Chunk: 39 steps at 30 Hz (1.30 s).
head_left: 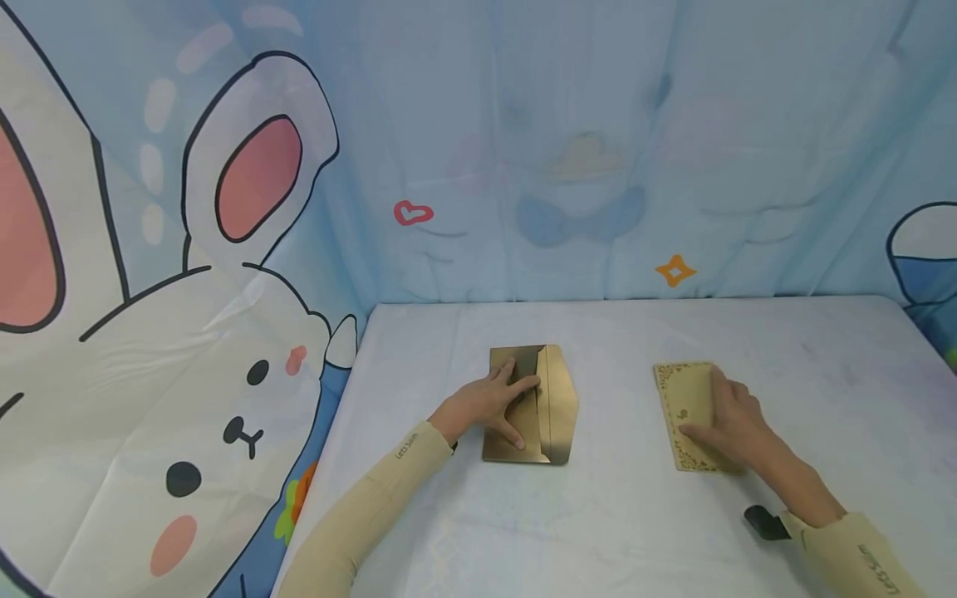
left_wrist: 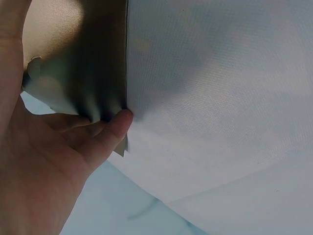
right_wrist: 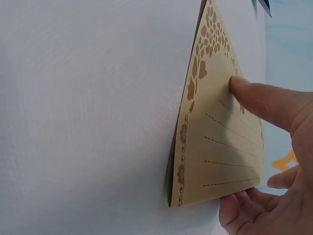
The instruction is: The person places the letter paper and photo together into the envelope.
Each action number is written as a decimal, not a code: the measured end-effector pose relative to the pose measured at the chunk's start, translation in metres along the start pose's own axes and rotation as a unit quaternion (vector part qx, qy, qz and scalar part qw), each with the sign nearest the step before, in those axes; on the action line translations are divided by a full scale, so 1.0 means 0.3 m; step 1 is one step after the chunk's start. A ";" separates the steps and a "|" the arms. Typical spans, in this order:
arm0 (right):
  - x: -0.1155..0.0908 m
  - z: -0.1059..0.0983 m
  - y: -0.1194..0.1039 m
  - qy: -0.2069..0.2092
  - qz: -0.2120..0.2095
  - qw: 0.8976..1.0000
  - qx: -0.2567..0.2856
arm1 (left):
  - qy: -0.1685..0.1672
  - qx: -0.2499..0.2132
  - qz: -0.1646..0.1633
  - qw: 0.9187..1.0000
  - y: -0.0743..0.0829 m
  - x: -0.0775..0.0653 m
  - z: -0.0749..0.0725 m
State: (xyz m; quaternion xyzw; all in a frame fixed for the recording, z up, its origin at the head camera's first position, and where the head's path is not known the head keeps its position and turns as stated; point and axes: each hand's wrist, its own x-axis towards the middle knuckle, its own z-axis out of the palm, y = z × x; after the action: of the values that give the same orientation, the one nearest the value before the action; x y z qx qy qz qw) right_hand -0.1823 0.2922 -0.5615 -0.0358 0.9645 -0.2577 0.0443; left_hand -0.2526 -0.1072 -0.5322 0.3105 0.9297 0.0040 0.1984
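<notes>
A gold envelope (head_left: 557, 399) lies on the white-covered table with its pointed flap turned out to the right. My left hand (head_left: 489, 404) rests on the envelope's body, fingers spread and mostly straight. In the left wrist view, the fingertips (left_wrist: 122, 120) sit at the edge of the shiny gold envelope (left_wrist: 105, 44). Further right, my right hand (head_left: 736, 421) grips a cream sheet of letter paper (head_left: 688, 399). The right wrist view has the thumb across the face of the letter paper (right_wrist: 222, 147), which carries dashed lines and a brown floral border. The other fingers go behind its edge.
The table (head_left: 598, 531) is covered in white cloth and meets a blue curtain (head_left: 478, 149) at its back edge. A printed rabbit (head_left: 247, 365) fills the cloth at left. A black piece (head_left: 766, 523) shows beside the right wrist.
</notes>
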 end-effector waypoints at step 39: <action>-0.035 -0.043 0.142 -0.022 0.045 0.987 0.154 | 0.006 -0.009 0.004 1.000 0.006 -0.013 -0.006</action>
State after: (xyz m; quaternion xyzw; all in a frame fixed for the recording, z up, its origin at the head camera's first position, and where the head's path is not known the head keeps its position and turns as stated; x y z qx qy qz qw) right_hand -0.1751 0.3365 -0.5710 0.0095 0.9127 -0.4001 0.0818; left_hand -0.2493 -0.1078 -0.5289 0.3128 0.9294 0.0151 0.1955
